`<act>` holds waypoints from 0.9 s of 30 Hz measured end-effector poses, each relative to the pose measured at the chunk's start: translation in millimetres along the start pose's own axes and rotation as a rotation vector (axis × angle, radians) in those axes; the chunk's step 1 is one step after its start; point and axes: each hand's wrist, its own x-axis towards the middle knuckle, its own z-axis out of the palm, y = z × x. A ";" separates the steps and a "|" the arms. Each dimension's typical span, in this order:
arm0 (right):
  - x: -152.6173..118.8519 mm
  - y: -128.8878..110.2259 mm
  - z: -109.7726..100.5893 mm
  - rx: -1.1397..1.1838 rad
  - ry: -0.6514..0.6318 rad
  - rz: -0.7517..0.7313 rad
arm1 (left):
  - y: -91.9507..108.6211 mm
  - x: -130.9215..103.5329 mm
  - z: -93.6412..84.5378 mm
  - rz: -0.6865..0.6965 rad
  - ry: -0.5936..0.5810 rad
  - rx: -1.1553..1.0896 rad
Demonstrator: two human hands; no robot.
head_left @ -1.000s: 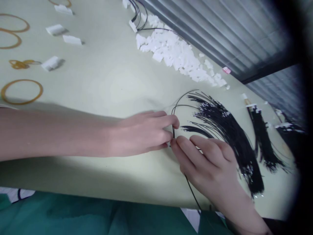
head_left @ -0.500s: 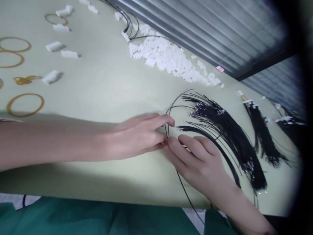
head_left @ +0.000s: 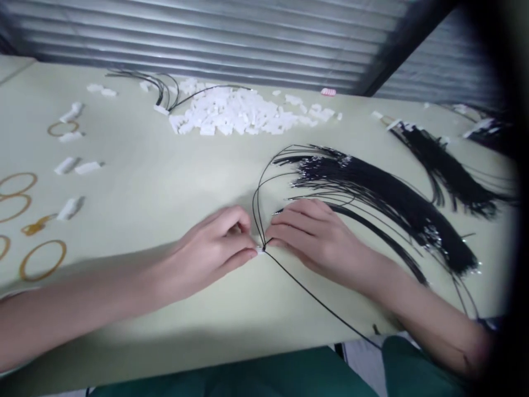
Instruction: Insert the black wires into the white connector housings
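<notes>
My left hand [head_left: 219, 242] pinches a small white connector [head_left: 260, 250], mostly hidden by the fingertips. Several thin black wires [head_left: 257, 201] come out of it; some arch up and to the right, and one runs down past the table's front edge. Close by on the right, the fingers of my right hand [head_left: 318, 234] are bent together, and a short stretch of black wire leads from the connector to their tips. Just behind that hand lies a narrow bundle of black wires [head_left: 384, 240], with a thicker bundle of black wires [head_left: 388, 193] beyond it.
A heap of white connectors [head_left: 235, 110] lies along the back, beside a connector with black wires [head_left: 161, 109]. Rubber bands [head_left: 43, 241] and loose white connectors [head_left: 68, 209] are at left. Another bundle of wires [head_left: 440, 162] rests at far right, near the slatted wall [head_left: 206, 38].
The view has turned and shifted. My hands have drawn slightly apart, so the connector at my left fingertips now shows. My left index finger has curled in.
</notes>
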 end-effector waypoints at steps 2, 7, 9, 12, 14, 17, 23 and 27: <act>-0.3 3.1 0.2 0.071 0.010 0.018 | -1.5 -0.6 0.3 -0.001 -0.011 -0.002; 3.6 -0.9 -0.3 0.165 0.020 0.044 | -2.7 -0.6 -0.9 0.020 -0.026 0.027; 4.9 -2.2 0.0 0.179 0.011 0.045 | -1.4 0.0 -2.2 0.019 -0.040 0.040; 5.4 -2.0 1.1 0.169 0.001 0.031 | 0.2 0.5 -3.4 0.029 -0.039 0.051; 5.2 -1.7 1.3 0.155 -0.005 0.021 | 0.0 0.3 -3.2 0.038 -0.034 0.055; 4.8 -2.2 0.6 0.134 -0.019 -0.004 | -1.6 -0.5 -2.0 0.049 -0.028 0.051; 4.0 -2.6 2.1 0.106 -0.017 -0.036 | -3.1 -1.3 -0.3 0.050 -0.018 0.039; 1.5 2.0 4.7 -0.012 0.084 -0.024 | -2.9 -2.6 0.0 0.018 -0.022 0.014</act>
